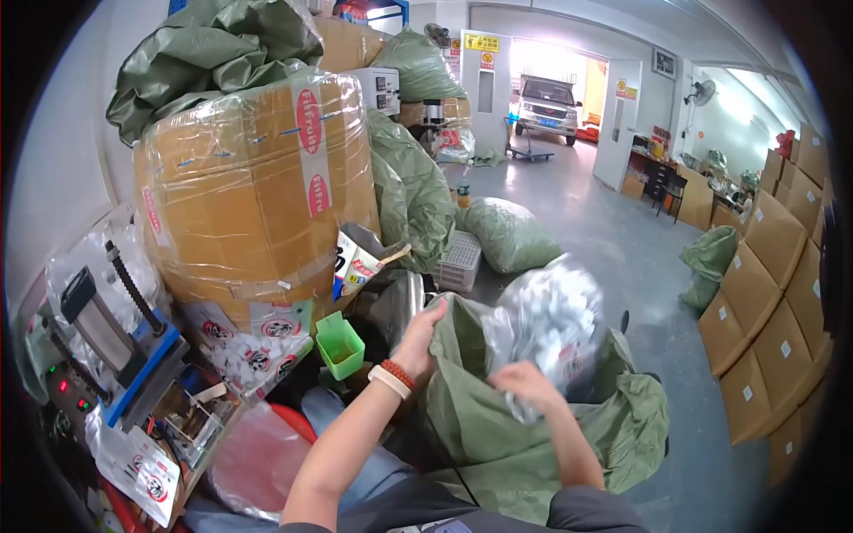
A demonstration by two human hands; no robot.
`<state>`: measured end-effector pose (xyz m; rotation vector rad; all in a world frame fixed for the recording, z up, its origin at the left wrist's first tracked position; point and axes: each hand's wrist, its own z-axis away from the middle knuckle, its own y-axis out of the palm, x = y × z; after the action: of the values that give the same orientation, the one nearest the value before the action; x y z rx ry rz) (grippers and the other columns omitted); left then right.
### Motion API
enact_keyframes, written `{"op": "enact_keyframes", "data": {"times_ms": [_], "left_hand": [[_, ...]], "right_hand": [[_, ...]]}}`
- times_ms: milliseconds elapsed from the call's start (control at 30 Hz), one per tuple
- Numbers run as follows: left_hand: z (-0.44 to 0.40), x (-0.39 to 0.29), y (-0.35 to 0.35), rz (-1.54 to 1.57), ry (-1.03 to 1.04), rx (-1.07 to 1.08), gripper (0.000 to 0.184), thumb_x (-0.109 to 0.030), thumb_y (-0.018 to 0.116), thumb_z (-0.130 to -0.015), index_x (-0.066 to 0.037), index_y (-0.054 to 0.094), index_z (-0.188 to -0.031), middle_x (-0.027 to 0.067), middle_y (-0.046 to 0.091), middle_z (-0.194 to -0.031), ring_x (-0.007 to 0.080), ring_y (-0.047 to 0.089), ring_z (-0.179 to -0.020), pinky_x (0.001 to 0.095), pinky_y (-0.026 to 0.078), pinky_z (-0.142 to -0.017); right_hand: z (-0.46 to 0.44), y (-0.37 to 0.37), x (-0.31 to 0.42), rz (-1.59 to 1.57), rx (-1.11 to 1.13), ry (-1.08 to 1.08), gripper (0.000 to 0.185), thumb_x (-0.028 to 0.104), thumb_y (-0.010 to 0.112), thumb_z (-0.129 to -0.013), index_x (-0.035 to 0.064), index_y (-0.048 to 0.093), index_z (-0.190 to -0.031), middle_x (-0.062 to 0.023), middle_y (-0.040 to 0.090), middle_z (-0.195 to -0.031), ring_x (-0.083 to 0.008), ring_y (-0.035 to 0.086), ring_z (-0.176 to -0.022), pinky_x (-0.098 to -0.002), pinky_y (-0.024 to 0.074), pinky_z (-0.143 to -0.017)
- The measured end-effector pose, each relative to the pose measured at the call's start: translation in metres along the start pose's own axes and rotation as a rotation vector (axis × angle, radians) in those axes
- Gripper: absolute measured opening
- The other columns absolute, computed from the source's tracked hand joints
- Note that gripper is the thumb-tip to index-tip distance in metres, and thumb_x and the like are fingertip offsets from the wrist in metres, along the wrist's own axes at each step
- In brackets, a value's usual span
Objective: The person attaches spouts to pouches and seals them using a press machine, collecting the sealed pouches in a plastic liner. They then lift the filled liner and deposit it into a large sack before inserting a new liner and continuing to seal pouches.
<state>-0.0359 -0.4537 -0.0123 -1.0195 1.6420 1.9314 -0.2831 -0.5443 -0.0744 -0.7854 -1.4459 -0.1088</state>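
A large green woven sack point(498, 435) stands open in front of me. My left hand point(422, 340) grips the sack's rim at its left side, with a red-brown and a pale band on that wrist. Over the sack's mouth is a clear plastic bag point(555, 311) filled with small white and silvery pieces, somewhat blurred. My right hand point(530, 388) is closed on the lower part of this plastic bag, its fingers partly smeared. The inside of the sack is mostly hidden.
At left a blue-framed press machine point(133, 364) stands beside printed pouches point(258, 342). A green plastic bin point(340, 348) and a big wrapped carton point(253, 186) are nearby. Another filled sack point(511, 233) lies beyond a grey crate point(458, 261). Stacked cartons point(773, 329) line the right side.
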Motion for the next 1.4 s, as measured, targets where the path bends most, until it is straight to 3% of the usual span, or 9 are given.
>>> {"op": "enact_keyframes", "data": {"times_ms": [100,200,400,600,867,1000,1200,1267,1400], "left_hand": [[0.013,-0.006,-0.016,-0.091,0.008,-0.102,0.028,-0.024,0.060,-0.092,-0.007,0.060,-0.114,0.0076,0.067,-0.108,0.0204,0.065,-0.096,0.0379,0.051,-0.088],[0.036,-0.017,-0.006,-0.023,0.008,0.031,0.030,-0.017,0.058,-0.093,-0.004,0.057,-0.119,0.0073,0.065,-0.111,0.0184,0.066,-0.095,0.0355,0.052,-0.087],[0.051,0.003,0.029,0.000,-0.062,0.110,0.031,-0.010,0.061,-0.090,-0.005,0.057,-0.120,0.0037,0.065,-0.110,0.0141,0.064,-0.095,0.0311,0.051,-0.085],[0.067,-0.005,0.052,0.049,-0.103,0.137,0.035,-0.008,0.062,-0.089,-0.006,0.055,-0.124,0.0016,0.064,-0.112,0.0105,0.062,-0.097,0.0289,0.050,-0.086],[0.044,-0.018,0.050,-0.073,-0.177,0.160,0.052,-0.013,0.063,-0.090,-0.005,0.044,-0.138,0.0031,0.059,-0.124,0.0113,0.055,-0.112,0.0272,0.042,-0.098],[0.046,0.001,0.058,-0.369,-0.161,0.314,0.060,-0.014,0.061,-0.092,-0.002,0.034,-0.145,0.0061,0.047,-0.140,0.0104,0.046,-0.123,0.0251,0.035,-0.104],[0.097,-0.026,0.000,-0.935,0.301,0.044,0.042,-0.024,0.057,-0.097,-0.007,0.048,-0.134,0.0040,0.051,-0.116,0.0108,0.052,-0.102,0.0255,0.043,-0.088],[0.119,-0.086,0.016,-0.814,0.293,0.012,0.077,-0.063,0.021,-0.096,-0.002,0.044,-0.136,0.0105,0.059,-0.122,0.0187,0.055,-0.110,0.0332,0.037,-0.098],[0.177,-0.147,0.018,-0.464,0.438,0.126,0.077,-0.064,0.017,-0.096,-0.003,0.042,-0.137,0.0111,0.061,-0.118,0.0212,0.055,-0.112,0.0379,0.033,-0.102]], "right_hand": [[0.010,-0.018,0.066,0.101,0.155,0.061,0.025,0.025,0.071,-0.086,0.0040,0.068,-0.099,0.0024,0.063,-0.071,-0.0082,0.059,-0.065,-0.0244,0.0482,-0.064],[-0.003,-0.038,0.048,0.971,-0.008,-0.016,0.068,0.039,0.070,-0.079,0.0161,0.042,-0.137,-0.0190,0.042,-0.132,-0.0381,0.046,-0.119,-0.0487,0.0456,-0.086],[-0.022,0.074,-0.195,1.273,0.569,-0.259,0.051,0.032,0.047,-0.089,0.0226,0.044,-0.139,-0.0171,0.036,-0.144,-0.0495,0.037,-0.126,-0.0701,0.0367,-0.088],[-0.120,0.077,-0.216,1.161,0.476,-0.245,0.050,0.032,0.049,-0.089,0.0170,0.046,-0.137,-0.0152,0.041,-0.141,-0.0404,0.039,-0.127,-0.0577,0.0363,-0.094],[-0.195,-0.226,-0.259,1.280,-0.198,0.329,0.050,0.032,0.051,-0.089,0.0097,0.048,-0.134,-0.0127,0.047,-0.138,-0.0283,0.042,-0.128,-0.0413,0.0357,-0.103],[-0.163,-0.277,-0.272,1.261,-0.339,0.266,0.049,0.031,0.053,-0.088,0.0065,0.050,-0.131,-0.0124,0.051,-0.134,-0.0250,0.045,-0.127,-0.0363,0.0361,-0.106],[-0.182,-0.298,-0.172,1.034,-0.190,0.077,0.035,0.025,0.066,-0.080,0.0002,0.064,-0.105,-0.0232,0.064,-0.104,-0.0395,0.060,-0.098,-0.0438,0.0484,-0.085],[-0.144,-0.250,-0.043,1.103,-0.171,0.006,0.037,0.026,0.069,-0.079,-0.0027,0.063,-0.102,-0.0233,0.066,-0.095,-0.0378,0.063,-0.087,-0.0428,0.0499,-0.078],[-0.121,-0.188,0.116,1.071,-0.041,-0.040,0.034,0.018,0.065,-0.084,-0.0033,0.061,-0.110,-0.0208,0.065,-0.095,-0.0284,0.064,-0.086,-0.0372,0.0482,-0.077]]}}
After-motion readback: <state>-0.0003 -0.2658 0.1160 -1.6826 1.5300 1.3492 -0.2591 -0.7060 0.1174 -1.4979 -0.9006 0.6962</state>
